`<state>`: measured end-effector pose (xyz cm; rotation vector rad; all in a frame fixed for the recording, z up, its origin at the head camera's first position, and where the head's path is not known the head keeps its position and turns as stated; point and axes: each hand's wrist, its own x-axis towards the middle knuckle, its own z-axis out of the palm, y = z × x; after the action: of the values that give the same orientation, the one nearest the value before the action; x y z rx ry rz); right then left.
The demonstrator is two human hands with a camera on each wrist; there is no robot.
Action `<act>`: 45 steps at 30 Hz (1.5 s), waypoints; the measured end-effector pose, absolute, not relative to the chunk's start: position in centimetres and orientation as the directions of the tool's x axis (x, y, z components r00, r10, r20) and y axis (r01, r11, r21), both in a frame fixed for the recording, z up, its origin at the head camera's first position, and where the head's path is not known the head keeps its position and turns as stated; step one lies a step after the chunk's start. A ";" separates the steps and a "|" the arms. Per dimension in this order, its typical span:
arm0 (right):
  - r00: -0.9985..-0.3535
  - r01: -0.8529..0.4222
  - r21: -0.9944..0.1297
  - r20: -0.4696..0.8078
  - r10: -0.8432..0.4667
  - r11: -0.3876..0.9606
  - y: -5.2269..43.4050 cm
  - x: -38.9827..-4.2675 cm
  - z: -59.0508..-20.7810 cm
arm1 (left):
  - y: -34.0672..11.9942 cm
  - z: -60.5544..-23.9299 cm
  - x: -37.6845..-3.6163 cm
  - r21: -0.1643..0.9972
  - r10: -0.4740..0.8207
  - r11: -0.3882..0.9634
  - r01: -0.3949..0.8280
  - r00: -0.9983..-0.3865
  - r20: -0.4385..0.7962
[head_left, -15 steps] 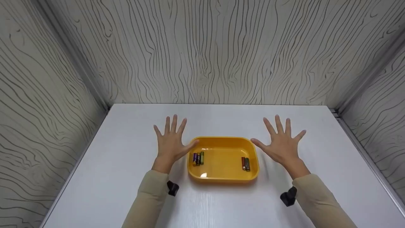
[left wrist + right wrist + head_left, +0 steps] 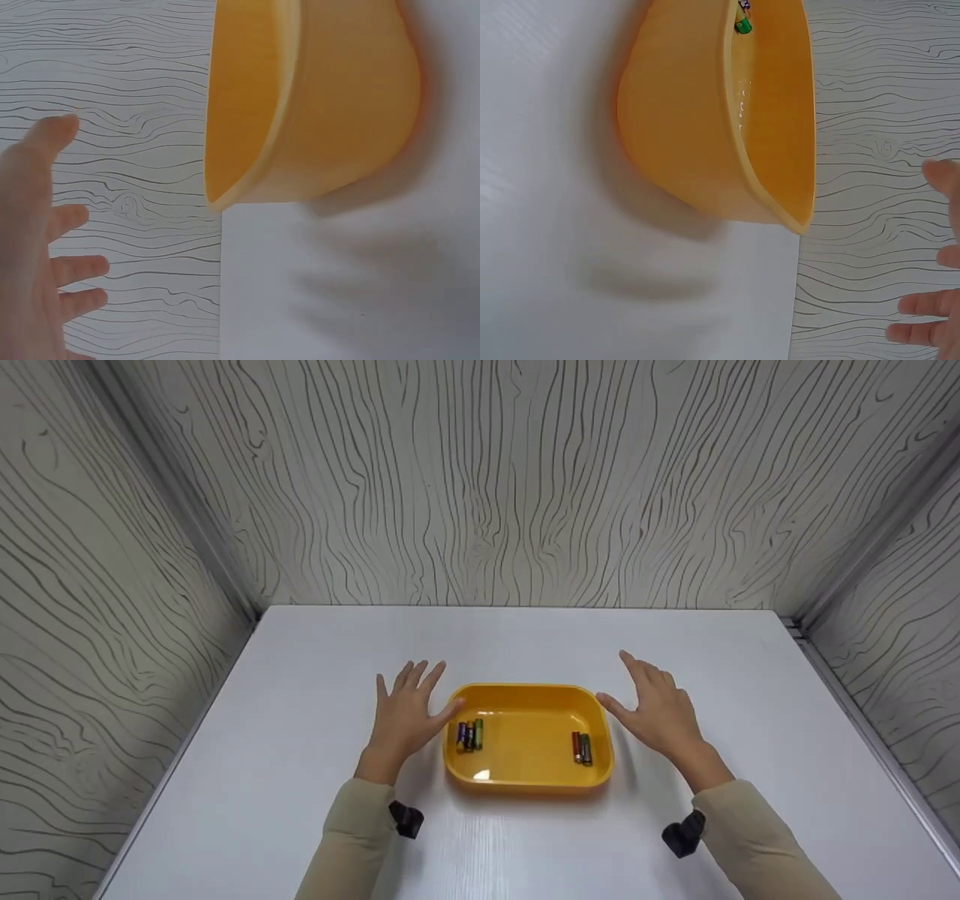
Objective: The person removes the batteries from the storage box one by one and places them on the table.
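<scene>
I see the yellow tray (image 2: 529, 701) in the middle of the white table (image 2: 300, 825). My left hand (image 2: 405, 718) and right hand (image 2: 658, 712) flank it, fingers straight, slightly spread, holding nothing. 2 groups of batteries (image 2: 469, 735) lie inside.

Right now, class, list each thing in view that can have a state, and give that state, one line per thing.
Yellow tray: upright on the table, holding batteries.
Left batteries: lying flat at the tray's left end.
Right batteries: lying flat at the tray's right end.
Left hand: open, beside the tray.
Right hand: open, beside the tray.
</scene>
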<state>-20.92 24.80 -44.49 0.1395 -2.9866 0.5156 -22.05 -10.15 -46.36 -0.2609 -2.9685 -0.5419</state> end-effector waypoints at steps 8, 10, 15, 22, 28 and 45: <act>-0.992 -0.121 -0.432 0.072 -0.100 0.894 23.7 -20.3 -45.2 | -10.4 -49.3 -21.6 0.465 0.150 0.869 0.172 -0.985 0.083; -0.992 -0.127 -0.451 0.059 -0.112 0.883 23.3 -20.2 -45.4 | -10.5 -50.0 -21.5 0.511 0.143 0.845 0.159 -0.987 0.071; -0.990 -0.135 -0.485 0.035 -0.135 0.864 22.2 -19.9 -46.1 | -10.5 -51.6 -21.2 0.591 0.138 0.793 0.147 -0.989 0.061; -0.987 -0.147 -0.540 0.027 -0.157 0.829 20.7 -19.6 -47.3 | -10.5 -53.5 -21.0 0.716 0.118 0.692 0.090 -0.993 0.011; -0.983 -0.172 -0.544 0.037 -0.181 0.821 19.3 -19.4 -48.1 | -10.7 -55.0 -20.9 0.854 0.196 0.507 0.113 -0.981 0.013; -0.948 -0.141 -0.727 -0.096 -0.302 0.672 15.3 -20.4 -50.5 | -11.3 -57.6 -21.2 0.991 0.248 0.131 0.013 -0.968 -0.020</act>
<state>-20.44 15.30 -50.53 0.4108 -3.0609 1.3014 -21.16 -11.31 -57.63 -0.2922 -2.4897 -2.1793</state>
